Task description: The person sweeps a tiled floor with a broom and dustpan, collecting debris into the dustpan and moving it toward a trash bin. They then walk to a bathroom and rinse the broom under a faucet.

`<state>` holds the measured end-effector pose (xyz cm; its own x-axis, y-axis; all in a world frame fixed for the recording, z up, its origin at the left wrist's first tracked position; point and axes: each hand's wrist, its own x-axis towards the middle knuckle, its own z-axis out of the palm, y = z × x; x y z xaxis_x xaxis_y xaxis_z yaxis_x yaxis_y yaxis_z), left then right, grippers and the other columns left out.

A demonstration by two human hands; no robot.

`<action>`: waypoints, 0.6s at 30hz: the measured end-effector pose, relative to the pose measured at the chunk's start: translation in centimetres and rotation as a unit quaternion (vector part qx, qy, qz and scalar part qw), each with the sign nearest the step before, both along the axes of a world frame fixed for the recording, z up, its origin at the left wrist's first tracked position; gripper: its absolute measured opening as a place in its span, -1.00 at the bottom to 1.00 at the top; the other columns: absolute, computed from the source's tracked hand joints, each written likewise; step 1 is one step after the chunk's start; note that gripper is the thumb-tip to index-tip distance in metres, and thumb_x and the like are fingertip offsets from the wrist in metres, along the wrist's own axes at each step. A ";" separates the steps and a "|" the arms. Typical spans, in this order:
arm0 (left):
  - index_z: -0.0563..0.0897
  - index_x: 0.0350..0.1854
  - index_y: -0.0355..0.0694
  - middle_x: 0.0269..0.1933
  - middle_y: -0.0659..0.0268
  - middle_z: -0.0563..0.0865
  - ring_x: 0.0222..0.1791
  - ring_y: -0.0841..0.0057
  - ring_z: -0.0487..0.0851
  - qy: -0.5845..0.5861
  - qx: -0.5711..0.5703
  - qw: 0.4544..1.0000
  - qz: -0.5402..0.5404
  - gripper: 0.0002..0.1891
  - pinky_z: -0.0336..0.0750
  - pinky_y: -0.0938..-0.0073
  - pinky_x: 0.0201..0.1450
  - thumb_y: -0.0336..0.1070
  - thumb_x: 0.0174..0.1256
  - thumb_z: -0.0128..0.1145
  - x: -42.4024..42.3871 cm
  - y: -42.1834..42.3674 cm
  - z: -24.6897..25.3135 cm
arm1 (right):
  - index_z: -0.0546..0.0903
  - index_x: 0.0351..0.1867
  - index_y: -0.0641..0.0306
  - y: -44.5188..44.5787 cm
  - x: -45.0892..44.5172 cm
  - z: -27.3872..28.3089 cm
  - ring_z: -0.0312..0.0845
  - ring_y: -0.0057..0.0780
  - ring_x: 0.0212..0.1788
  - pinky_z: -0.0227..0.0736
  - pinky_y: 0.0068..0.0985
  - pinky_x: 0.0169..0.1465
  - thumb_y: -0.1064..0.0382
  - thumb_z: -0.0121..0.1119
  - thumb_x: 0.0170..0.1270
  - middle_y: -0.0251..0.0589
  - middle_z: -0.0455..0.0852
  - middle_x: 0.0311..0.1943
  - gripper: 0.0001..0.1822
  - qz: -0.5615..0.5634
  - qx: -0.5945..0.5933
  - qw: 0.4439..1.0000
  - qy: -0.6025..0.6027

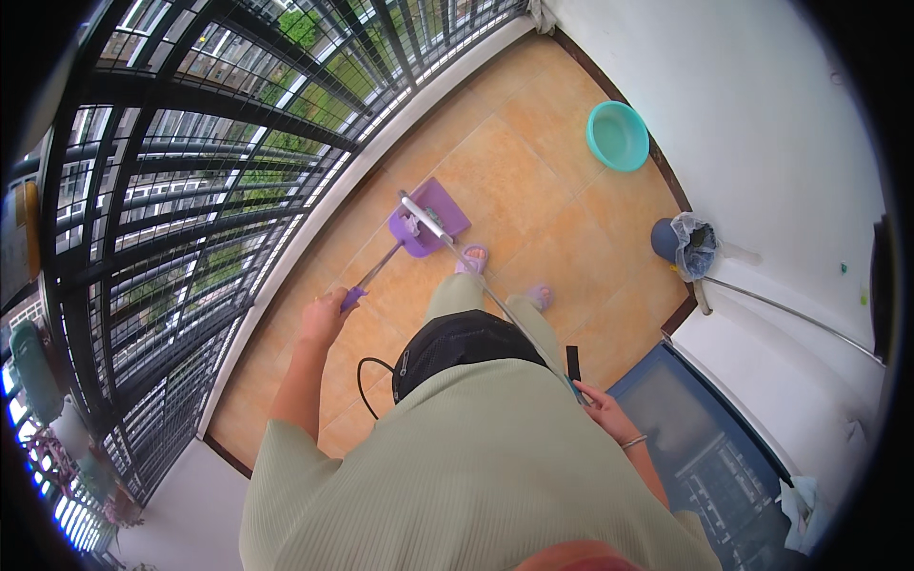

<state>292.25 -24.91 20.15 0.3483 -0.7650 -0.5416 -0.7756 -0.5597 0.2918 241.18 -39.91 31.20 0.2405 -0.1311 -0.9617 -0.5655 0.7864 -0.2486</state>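
My left hand [325,318] is closed around the purple grip of a long-handled dustpan [448,203]. The pan rests tilted on the tiled floor ahead of my feet. Inside it lie a crumpled pale scrap [410,225] and a small greyish clump [433,213], partly covered. In my right hand [607,414], beside my hip, is the upper end of a long thin-handled floor squeegee or broom [426,218]. Its narrow white-and-grey head crosses over the dustpan; whether it touches the pan, I cannot tell.
A turquoise plastic basin [618,137] sits by the white wall. Near the wall, a blue bin [665,240] with a clear liner has a metal pole [792,308] beside it. Black railings [235,150] run along the left. A dark glazed door panel [703,442] stands at right.
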 end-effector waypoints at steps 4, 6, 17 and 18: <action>0.62 -0.32 -0.08 -0.45 0.16 0.66 -0.42 0.17 0.63 0.001 -0.006 0.999 0.052 -0.75 0.46 0.20 -0.40 -0.03 0.09 0.23 -0.5 2.1 0.1 | 0.23 0.33 0.13 -4.5 1.2 1.0 0.24 -0.70 -0.74 0.22 -0.67 -0.66 0.37 0.10 0.19 -0.41 0.42 -0.67 -0.37 -0.020 -0.047 0.998 0.038; 0.64 -0.30 -0.10 -0.46 0.15 0.66 -0.43 0.17 0.63 0.005 -0.015 0.992 0.125 -0.74 0.47 0.22 -0.39 -0.04 0.08 0.25 -1.3 3.3 0.5 | 0.20 0.34 0.11 -8.9 2.8 -1.5 0.24 -0.69 -0.74 0.22 -0.67 -0.68 0.35 0.10 0.21 -0.41 0.41 -0.66 -0.36 0.001 -0.117 0.992 0.041; 0.64 -0.32 -0.18 -0.51 0.11 0.64 -0.48 0.21 0.62 -0.016 -0.045 0.943 0.328 -0.69 0.45 0.31 -0.41 -0.03 0.07 0.27 -1.7 10.7 2.5 | 0.12 0.34 0.25 -24.1 17.6 -17.1 0.42 -0.42 -0.70 0.35 -0.45 -0.63 0.43 -0.04 0.10 -0.16 0.52 -0.55 -0.31 0.250 -0.308 0.909 0.126; 0.64 -0.31 -0.18 -0.50 0.11 0.64 -0.47 0.20 0.62 -0.018 -0.034 0.942 0.335 -0.68 0.45 0.31 -0.40 -0.02 0.07 0.27 -1.4 11.1 2.3 | 0.12 0.34 0.26 -22.0 18.9 -16.4 0.47 -0.37 -0.67 0.38 -0.42 -0.60 0.43 -0.04 0.09 -0.09 0.57 -0.51 -0.30 0.284 -0.319 0.895 0.130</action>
<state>290.81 -13.79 22.46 0.7815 -0.3999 -0.4789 -0.2655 -0.9078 0.3247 260.09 -61.90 14.85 0.2206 -0.6013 -0.7680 -0.9329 0.0998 -0.3461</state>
